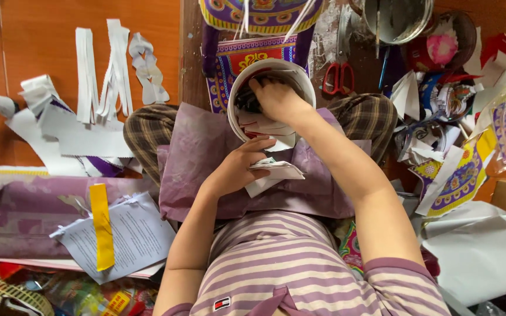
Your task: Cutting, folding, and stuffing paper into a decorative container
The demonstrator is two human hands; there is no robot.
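The right hand (pixel 276 99) reaches into the mouth of a white round tub (pixel 272 100) that lies tipped on the person's lap, its opening turned toward the camera and its long axis running away from the body toward the top of the view. The fingers are curled down inside the tub among dark and white paper scraps, with the tub's rim ringing them on all sides; whether they pinch a scrap cannot be told, since the fingertips are hidden. The left hand (pixel 242 165) sits just below the tub, its fingers closed around a small stack of folded paper pieces (pixel 273 172), thumb on top and the other fingers underneath. The stack juts out past the fingertips to the right, its long axis lying roughly across the lap, its free end pointing toward the right forearm. Under both hands a sheet of purple tissue paper (pixel 191 152) covers the lap. Beyond the tub, further from the fingers, red-handled scissors (pixel 339 76) lie on the floor, and white paper strips (pixel 103 70) lie well off to the left.
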